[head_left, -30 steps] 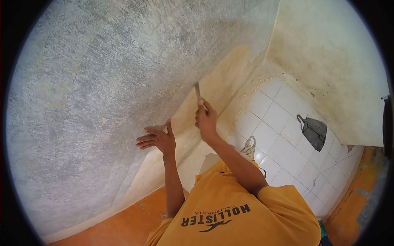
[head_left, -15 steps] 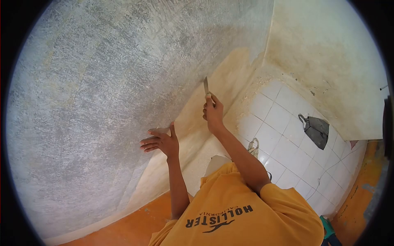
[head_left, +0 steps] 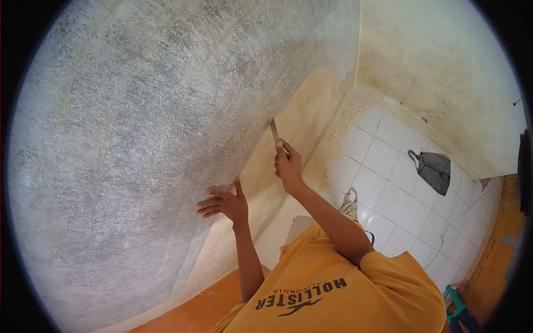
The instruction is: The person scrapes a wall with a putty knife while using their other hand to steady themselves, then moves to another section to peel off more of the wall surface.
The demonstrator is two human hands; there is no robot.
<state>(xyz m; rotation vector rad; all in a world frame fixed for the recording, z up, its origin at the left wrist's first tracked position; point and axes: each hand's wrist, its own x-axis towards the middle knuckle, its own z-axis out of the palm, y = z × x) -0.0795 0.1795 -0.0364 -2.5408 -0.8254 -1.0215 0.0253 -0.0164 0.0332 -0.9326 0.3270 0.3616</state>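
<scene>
My right hand [head_left: 289, 167] is wrapped around the pale handle of a scraping knife [head_left: 274, 131]. Its narrow metal blade points up and away, the tip at the wall where rough grey surface meets a smooth cream patch [head_left: 300, 111]. Lower and to the left, my left hand [head_left: 229, 204] lies against the grey wall [head_left: 139, 139] with fingers spread and the thumb pointing up. Nothing shows in that hand. Whether the blade presses into the wall is too small to tell.
Another wall [head_left: 438, 77], stained along its base, meets this one at a corner. Crumbs lie along the edge of the white tiled floor [head_left: 383, 183]. A dark grey bag [head_left: 434, 172], a thin cord [head_left: 442, 240] and a teal-and-dark object [head_left: 458, 311] are on the floor. Orange surface [head_left: 200, 305] shows below.
The knife and my right hand have shifted slightly down and left along the edge of the grey surface. My left hand appears a little lower and further right. The whole view has also shifted slightly.
</scene>
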